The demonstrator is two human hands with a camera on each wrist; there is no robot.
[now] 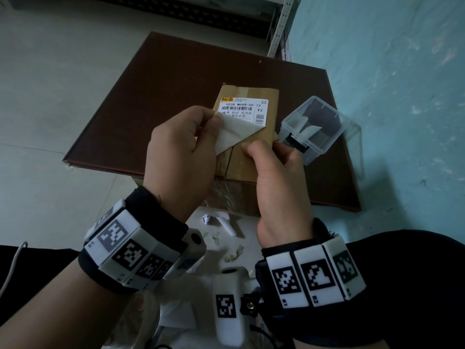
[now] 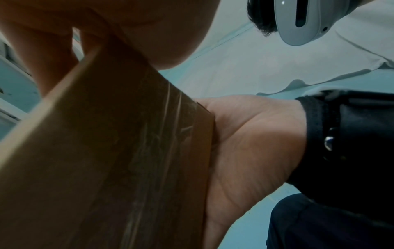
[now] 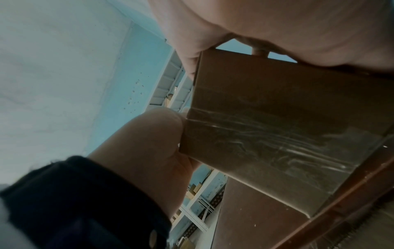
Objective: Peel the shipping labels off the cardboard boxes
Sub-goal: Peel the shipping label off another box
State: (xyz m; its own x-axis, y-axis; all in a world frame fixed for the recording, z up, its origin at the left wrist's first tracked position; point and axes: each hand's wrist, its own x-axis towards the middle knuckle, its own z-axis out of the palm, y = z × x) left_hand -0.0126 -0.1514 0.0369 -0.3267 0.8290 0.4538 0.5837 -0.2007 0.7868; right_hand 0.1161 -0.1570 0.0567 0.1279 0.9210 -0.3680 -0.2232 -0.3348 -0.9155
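The shipping label [image 1: 242, 114] is half lifted off the cardboard box [image 1: 247, 157], which sits on the brown worktop [image 1: 151, 102] in front of me. Just to the box's right lies a clear plastic container [image 1: 317, 127] tipped on its side; torn paper scraps [image 1: 226, 225] litter the floor below. My left hand [image 1: 181, 147] pinches the label's peeled corner, its blank underside folded back. My right hand [image 1: 279, 172], fingers curled, grips the box's right edge and steadies it.
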